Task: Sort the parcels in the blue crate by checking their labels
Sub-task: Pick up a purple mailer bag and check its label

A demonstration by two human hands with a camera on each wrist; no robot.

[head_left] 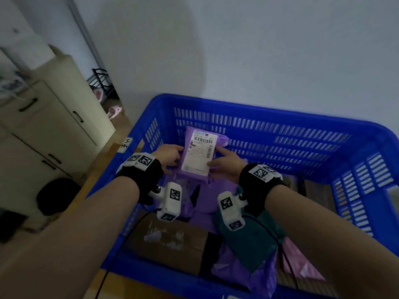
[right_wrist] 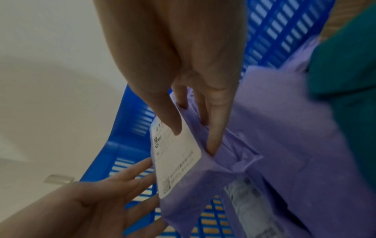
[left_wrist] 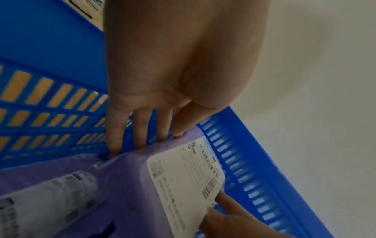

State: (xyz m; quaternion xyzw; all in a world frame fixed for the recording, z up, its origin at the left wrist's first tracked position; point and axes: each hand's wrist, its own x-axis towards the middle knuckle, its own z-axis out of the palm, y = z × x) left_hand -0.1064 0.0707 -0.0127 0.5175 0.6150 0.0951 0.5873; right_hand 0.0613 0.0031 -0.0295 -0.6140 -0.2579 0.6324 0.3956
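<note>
A purple parcel with a white barcode label is held upright over the far left part of the blue crate. The label faces me. My left hand grips its left edge, thumb in front and fingers behind. My right hand pinches its right edge, with the thumb on the label and fingers behind the purple wrapping. Below it lies a second purple parcel with a crumpled label.
Inside the crate lie a cardboard box, a teal parcel, more purple bags and a pink parcel. A cream cabinet stands to the left, a pale wall behind. A handwritten tag sticks on the crate's left rim.
</note>
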